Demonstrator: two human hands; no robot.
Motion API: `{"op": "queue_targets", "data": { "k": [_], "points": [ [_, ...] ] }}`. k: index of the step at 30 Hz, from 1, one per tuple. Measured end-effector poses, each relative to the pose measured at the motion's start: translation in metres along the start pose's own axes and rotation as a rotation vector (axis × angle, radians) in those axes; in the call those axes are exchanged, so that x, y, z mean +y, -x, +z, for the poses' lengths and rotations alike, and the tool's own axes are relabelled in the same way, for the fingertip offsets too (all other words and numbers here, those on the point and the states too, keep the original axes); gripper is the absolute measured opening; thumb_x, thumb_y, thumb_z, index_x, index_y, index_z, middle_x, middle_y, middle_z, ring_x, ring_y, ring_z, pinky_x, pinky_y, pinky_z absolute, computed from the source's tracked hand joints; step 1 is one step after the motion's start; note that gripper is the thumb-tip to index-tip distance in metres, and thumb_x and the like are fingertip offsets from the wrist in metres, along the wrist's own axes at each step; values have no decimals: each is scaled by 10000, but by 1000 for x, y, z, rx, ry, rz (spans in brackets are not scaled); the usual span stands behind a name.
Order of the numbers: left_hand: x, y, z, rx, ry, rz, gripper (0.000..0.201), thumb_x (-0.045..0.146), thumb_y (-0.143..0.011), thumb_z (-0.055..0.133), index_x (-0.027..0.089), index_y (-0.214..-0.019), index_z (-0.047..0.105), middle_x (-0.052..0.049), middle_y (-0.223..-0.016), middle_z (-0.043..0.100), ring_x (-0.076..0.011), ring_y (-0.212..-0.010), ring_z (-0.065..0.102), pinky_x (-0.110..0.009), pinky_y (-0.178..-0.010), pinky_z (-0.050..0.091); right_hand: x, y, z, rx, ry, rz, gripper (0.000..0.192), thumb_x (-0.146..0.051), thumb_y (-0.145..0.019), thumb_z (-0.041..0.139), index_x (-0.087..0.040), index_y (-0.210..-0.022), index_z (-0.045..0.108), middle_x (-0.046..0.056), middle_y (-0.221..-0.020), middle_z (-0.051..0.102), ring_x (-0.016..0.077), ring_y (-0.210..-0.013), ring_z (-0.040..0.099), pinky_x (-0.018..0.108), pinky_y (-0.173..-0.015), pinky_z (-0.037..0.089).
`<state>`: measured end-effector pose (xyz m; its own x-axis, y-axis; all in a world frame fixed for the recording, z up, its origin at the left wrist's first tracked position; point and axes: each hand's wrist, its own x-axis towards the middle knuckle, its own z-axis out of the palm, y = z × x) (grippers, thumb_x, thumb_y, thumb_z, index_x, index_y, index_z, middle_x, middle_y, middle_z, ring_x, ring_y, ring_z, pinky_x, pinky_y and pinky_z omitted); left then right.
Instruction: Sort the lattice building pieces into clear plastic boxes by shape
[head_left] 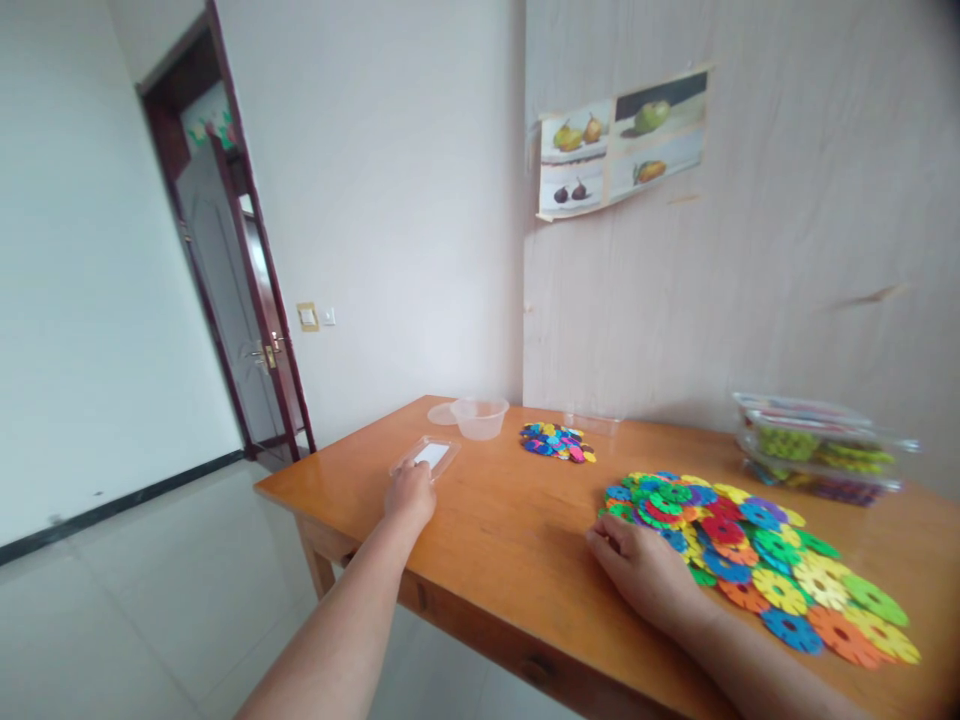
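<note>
My left hand (411, 494) is closed at the near edge of a flat, clear plastic lid or tray (453, 453) with a white rectangle on it, lying near the table's left end. My right hand (646, 566) rests on the tabletop with its fingers curled in, and nothing shows in them. Right beside it spreads a large pile of notched, flower-shaped plastic discs (726, 530) in green, blue, red, yellow and orange. Part of that pile is hidden behind the hand.
A translucent round bowl (480, 420) stands behind my left hand, its round lid (441, 413) alongside. Farther back lie small colourful discs (555, 442) and a clear container (592, 420). Clear boxes (821, 450) with coloured pieces are stacked at the right of the wooden table (495, 540).
</note>
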<state>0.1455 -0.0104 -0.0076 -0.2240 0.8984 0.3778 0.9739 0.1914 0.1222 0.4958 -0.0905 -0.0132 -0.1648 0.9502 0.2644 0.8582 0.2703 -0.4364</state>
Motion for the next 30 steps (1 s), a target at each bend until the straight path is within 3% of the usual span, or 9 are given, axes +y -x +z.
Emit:
{"op": "queue_targets", "data": {
  "k": [10,24,30],
  "points": [
    [0,4,0,65,-59,-23,283,244,-920,418,239,-1045,672,-99,-1196,607,-273,-1134,488,-388,-893,404,-1,0,1,17,9,14,282,-387,-937,432,-231,-758,585,16,-734,687,162,-695,618,265,-592,296],
    [7,7,-3,178,-142,130,269,259,-917,410,200,-969,667,-117,-1141,609,-287,-1129,481,-419,-985,337,-10,2,-4,27,17,28,294,-384,-951,442,-214,-759,585,29,-746,683,151,-699,597,261,-590,278],
    [11,8,-10,146,-156,162,301,289,-927,391,198,-988,671,-134,-1156,615,-302,-1136,474,-441,-970,343,-14,3,-7,27,62,36,300,-390,-949,450,-209,-750,583,27,-762,680,143,-696,578,258,-577,261]
  ]
}}
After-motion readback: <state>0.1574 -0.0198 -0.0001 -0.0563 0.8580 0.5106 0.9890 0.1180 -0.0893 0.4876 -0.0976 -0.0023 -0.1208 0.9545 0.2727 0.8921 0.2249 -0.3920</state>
